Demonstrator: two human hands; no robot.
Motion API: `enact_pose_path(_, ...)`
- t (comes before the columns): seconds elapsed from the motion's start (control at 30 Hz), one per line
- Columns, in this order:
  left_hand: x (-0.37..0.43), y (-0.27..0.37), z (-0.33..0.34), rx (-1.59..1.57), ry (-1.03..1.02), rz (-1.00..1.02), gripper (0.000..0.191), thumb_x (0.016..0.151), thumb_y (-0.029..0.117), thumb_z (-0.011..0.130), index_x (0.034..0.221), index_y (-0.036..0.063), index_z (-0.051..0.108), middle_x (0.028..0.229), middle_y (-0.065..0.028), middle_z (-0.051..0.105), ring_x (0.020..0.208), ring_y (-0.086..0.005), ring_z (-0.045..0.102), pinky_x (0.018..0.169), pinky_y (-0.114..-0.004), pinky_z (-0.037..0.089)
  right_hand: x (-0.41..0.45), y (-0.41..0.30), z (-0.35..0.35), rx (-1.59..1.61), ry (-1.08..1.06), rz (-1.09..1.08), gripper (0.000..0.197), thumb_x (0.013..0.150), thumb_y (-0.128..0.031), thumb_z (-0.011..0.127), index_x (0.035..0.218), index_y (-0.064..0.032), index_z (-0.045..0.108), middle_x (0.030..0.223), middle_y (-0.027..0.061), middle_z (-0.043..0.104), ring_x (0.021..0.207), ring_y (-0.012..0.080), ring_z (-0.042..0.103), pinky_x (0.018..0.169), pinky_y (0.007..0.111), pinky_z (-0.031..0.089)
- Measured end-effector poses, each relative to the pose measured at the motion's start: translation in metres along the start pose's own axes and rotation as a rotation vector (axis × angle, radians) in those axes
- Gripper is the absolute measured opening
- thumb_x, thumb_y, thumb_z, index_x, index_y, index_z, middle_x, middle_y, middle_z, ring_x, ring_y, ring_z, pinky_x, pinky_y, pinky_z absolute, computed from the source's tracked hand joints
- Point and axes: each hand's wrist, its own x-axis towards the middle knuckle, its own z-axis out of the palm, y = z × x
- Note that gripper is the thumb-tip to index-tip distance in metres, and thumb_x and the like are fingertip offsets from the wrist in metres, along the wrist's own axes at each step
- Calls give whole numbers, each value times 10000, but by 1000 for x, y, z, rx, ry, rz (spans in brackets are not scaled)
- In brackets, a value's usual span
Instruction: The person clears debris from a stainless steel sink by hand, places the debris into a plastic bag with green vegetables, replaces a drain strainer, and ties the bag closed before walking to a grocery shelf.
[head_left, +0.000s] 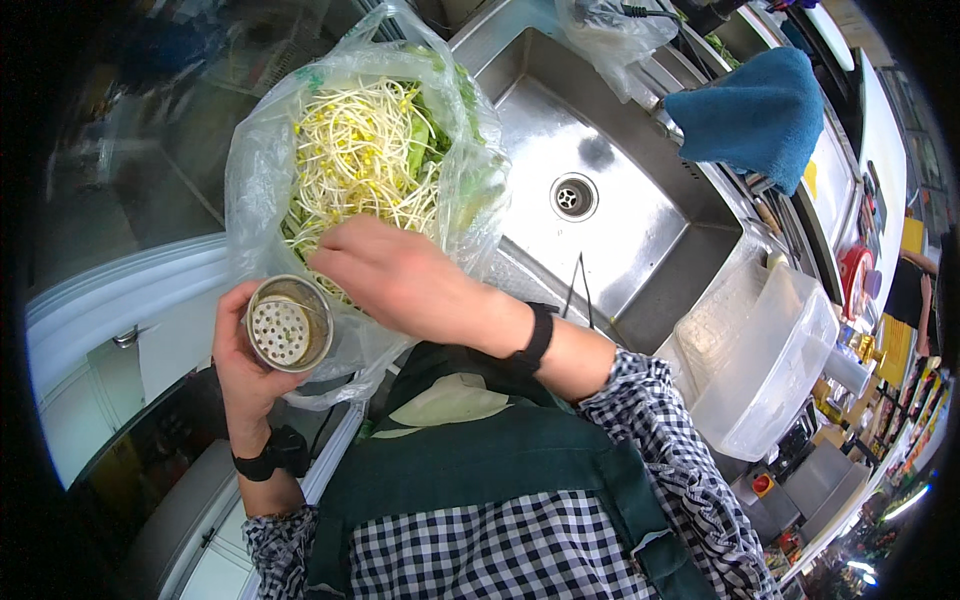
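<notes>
My left hand (244, 360) holds a round metal cup with a perforated bottom (281, 326), its mouth turned up towards the camera. My right hand (397, 274) reaches over the lower edge of a pile of bean sprouts (360, 150), fingers curled down at the sprouts; the back of the hand hides the fingertips, so whether they grip any cannot be told. Green leafy vegetables (427, 142) lie beside and under the sprouts. All of this sits in an open clear plastic bag (259, 165) left of the sink.
A stainless steel sink (577, 135) with a drain is right of the bag. A blue cloth (750, 112) hangs by its far rim. A translucent plastic container (765, 367) stands at the right. A glass surface lies left. Part of another person shows at the far right.
</notes>
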Motion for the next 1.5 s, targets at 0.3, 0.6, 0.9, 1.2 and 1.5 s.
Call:
enact_pose_path(0.3, 18, -34, -18, 158, -48, 203, 960, 596, 297, 838, 1368, -5, 353, 1273, -127, 488, 1134, -239, 521, 973, -380, 435, -12, 7, 2, -430, -323, -26, 256, 544, -80, 654, 784, -31, 579, 833, 159, 569, 896, 352, 540, 763, 440, 454)
enact_pose_path(0.6, 28, -9, 0, -33, -202, -41, 735, 573, -69, 747, 1251, 6, 473, 1136, -116, 581, 1015, -215, 586, 889, -339, 482, -39, 22, 12, 94, -69, 491, 219, 700, -217, 641, 665, -7, 590, 606, 182, 556, 593, 363, 559, 519, 436, 403)
enact_pose_path(0.9, 40, 34, 16, 112, -294, -90, 811, 605, -17, 808, 1326, -15, 437, 1178, -132, 573, 1013, -205, 573, 839, -315, 485, -37, 39, 26, 105, -180, 555, 164, 667, -148, 625, 596, -17, 557, 542, 150, 521, 509, 264, 521, 496, 401, 388)
enact_pose_path(1.2, 28, -4, 1, 147, -175, 24, 903, 663, 283, 837, 1378, -34, 387, 1371, -142, 482, 520, -2, 338, 490, -137, 284, -92, 102, -206, -710, -163, 1288, 228, 740, -229, 657, 827, -24, 706, 808, 170, 681, 739, 285, 658, 646, 383, 519)
enact_pose_path(1.5, 2, 7, 3, 134, -111, -108, 902, 626, 217, 842, 1360, -62, 398, 1362, -157, 489, 531, -1, 337, 500, -127, 280, -205, 221, -226, -864, -81, 1621, 383, 777, -354, 697, 887, 13, 688, 846, 191, 692, 845, 326, 677, 752, 403, 533)
